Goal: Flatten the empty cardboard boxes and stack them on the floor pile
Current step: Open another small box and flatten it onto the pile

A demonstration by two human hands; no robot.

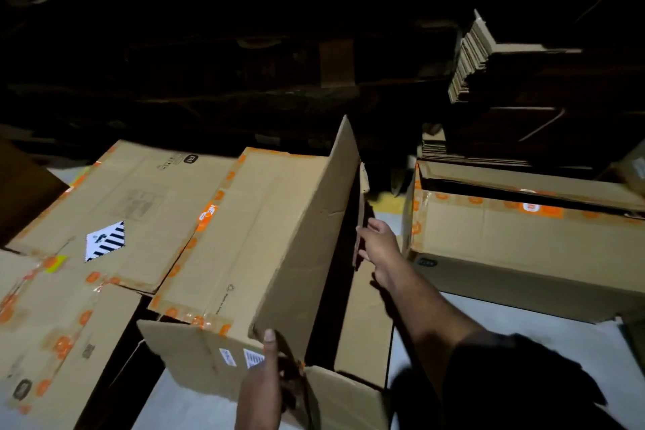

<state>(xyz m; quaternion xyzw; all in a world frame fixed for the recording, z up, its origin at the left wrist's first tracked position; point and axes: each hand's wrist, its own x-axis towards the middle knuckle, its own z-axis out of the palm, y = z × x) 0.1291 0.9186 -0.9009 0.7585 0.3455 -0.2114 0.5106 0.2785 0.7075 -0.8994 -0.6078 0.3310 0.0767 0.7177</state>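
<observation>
Two hands on one half-collapsed box (251,241) lying atop the flattened pile (104,220): left hand (265,384) gripped the near corner, right hand (378,248) pinched the far edge, likely to fold it flat.

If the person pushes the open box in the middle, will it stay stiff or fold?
The open box probably folds easily: its tall flap is already creased. It looks empty, so likely light. Both hands, left and right, hold its edges.

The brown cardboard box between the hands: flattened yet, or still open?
Still open. The brown cardboard box shows a dark gap beside its raised panel; the left hand grips the near corner, the right hand the far edge.
</observation>
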